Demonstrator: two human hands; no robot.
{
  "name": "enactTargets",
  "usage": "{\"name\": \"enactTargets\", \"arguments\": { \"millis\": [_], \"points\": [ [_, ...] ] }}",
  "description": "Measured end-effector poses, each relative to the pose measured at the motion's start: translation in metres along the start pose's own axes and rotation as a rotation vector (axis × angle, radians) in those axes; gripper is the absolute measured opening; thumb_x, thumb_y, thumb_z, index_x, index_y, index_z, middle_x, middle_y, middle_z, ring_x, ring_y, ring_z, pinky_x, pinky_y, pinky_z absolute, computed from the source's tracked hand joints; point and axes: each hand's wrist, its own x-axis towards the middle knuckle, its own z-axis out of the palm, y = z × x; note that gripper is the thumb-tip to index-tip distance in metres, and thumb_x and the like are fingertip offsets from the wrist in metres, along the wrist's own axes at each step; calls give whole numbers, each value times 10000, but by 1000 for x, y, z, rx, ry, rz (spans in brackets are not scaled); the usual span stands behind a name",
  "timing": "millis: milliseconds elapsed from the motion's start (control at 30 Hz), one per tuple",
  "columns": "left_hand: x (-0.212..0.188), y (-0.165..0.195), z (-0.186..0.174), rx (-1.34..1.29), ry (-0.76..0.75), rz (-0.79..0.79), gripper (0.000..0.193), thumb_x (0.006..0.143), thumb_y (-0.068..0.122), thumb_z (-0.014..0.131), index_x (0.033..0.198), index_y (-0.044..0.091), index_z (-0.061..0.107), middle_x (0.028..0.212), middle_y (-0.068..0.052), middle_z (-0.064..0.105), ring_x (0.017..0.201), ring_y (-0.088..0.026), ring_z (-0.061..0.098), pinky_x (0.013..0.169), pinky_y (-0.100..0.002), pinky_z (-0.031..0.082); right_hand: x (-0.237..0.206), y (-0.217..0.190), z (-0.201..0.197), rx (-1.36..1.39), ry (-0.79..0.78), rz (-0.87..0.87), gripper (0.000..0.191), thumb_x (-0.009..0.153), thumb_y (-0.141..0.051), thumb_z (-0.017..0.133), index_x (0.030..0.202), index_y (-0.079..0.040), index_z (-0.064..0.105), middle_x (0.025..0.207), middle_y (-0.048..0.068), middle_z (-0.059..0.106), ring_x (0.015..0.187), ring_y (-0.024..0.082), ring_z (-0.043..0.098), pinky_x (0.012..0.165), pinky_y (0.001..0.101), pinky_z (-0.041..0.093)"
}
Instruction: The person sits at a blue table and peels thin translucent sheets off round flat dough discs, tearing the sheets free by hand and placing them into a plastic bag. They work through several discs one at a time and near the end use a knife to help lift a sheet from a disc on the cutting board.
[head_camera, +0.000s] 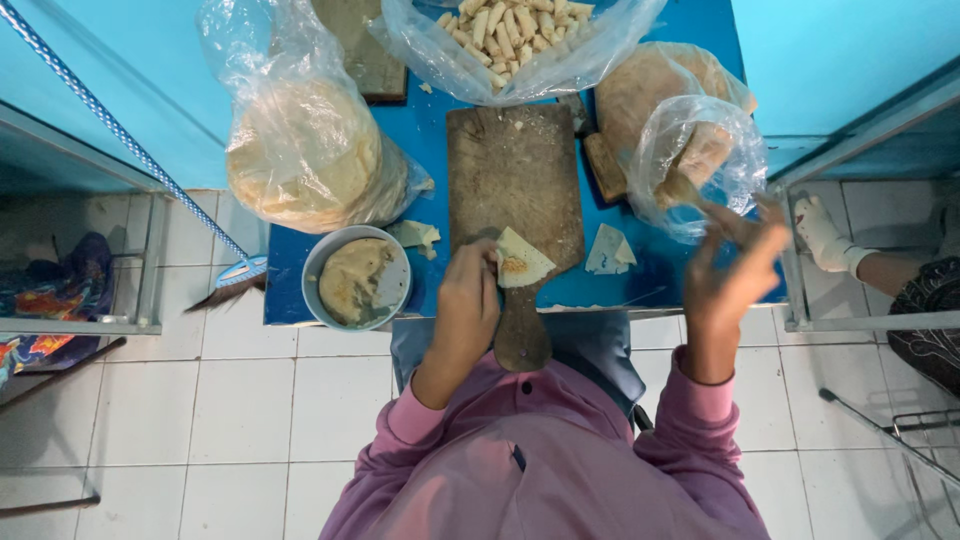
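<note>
Head view looks straight down on our two hands, both coming out of pink sleeves above a small blue table (440, 150). At the far left of the table lies a clear bag of round flatbreads (300, 150), and just below it stands a grey bowl of beige paste (357, 278), near the table edge. A small torn piece of wrapper (415, 235) lies between the bowl and the wooden cutting board (515, 190), which is in the middle with its handle pointing toward us.

Our left hand (468, 305) is bent at the wrist, the forearm rising from below, and the fingers are closed on a triangular wrapper piece (522, 260). This piece rests on the lower part of the board, touching it, with its point toward the right.

Behind the board, a second clear bag holds many small pale rolls (510, 30). To the right of the board lies another folded wrapper piece (608, 250) on the bare table.

Our right hand (735, 265) is raised at the right table edge, fingers spread and pointing up toward a crumpled plastic bag with flatbreads (690, 150). It is blurred; it looks open and we see nothing in it. Farther right, another person's foot in a white sock (825, 240) rests on the tiled floor.
</note>
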Motion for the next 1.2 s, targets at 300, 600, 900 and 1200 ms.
{"name": "enactTargets", "arguments": {
  "millis": [300,600,900,1200],
  "points": [
    [1,12,45,127,3,45,118,957,-34,607,1073,-23,626,1030,-200,612,973,-407,621,831,-463,497,-34,-41,22,239,-272,-89,385,870,-28,821,1198,-85,628,1185,124,700,1117,312,657,973,425,521],
    [10,28,79,123,-29,76,156,921,-27,645,1075,-14,667,1021,-174,603,963,-373,630,827,-444,509,-16,-19,27,214,-383,4,583,825,-7,792,1350,-38,541,899,39,678,946,289,626,890,429,453],
    [7,12,58,105,-40,78,171,920,-31,658,1087,-15,690,1032,-168,607,956,-346,636,825,-427,517,-22,-47,41,177,-401,-19,587,832,-11,781,1361,-31,526,959,44,698,965,282,617,872,434,441],
    [2,-19,31,116,-52,78,166,920,-30,661,1082,-17,699,1035,-165,613,957,-339,629,830,-428,511,-37,-66,78,202,-477,-20,548,853,63,678,1370,-19,515,884,74,647,871,301,606,783,447,439]
  ]
}}
